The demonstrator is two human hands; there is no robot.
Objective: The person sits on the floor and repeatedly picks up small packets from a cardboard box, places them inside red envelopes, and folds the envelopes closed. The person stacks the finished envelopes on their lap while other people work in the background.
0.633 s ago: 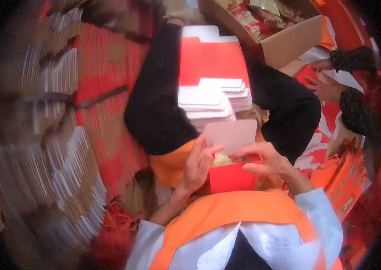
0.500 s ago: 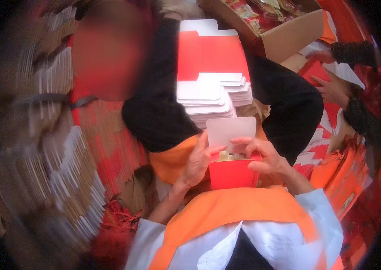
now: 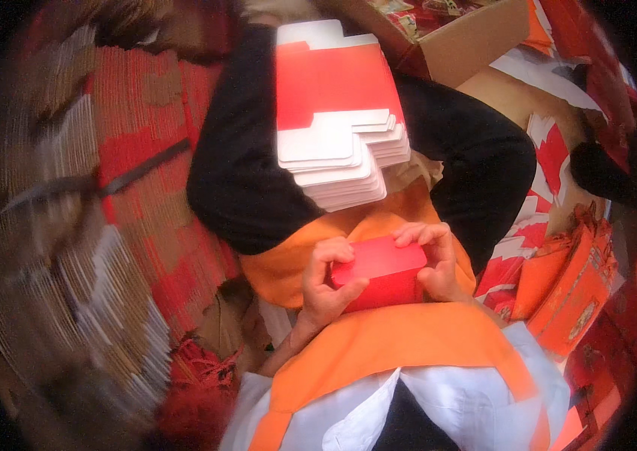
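Observation:
A small red box [image 3: 380, 272] with its lid down rests low against my orange apron, in both hands. My left hand [image 3: 327, 282] grips its left end, thumb on the near face and fingers curled over the top edge. At the other end my right hand [image 3: 438, 259] clasps it, fingertips on the top corner. What lies inside is hidden. Beyond my hands, between my black-trousered legs, is a stack of flat red and white box blanks [image 3: 339, 84], with their white flaps stepped toward me.
Bundled cardboard stacks [image 3: 149, 180] with red faces fill the left, crossed by a dark strap [image 3: 145, 167]. An open brown carton [image 3: 476, 46] of small packets stands at far right. Orange printed bags [image 3: 570, 282] and more red-white blanks [image 3: 505, 263] lie by my right side.
The box's raised white flap has been folded down and its red lid now covers the opening. Another person's hands at the right have left the view, as has the blurred person at upper left.

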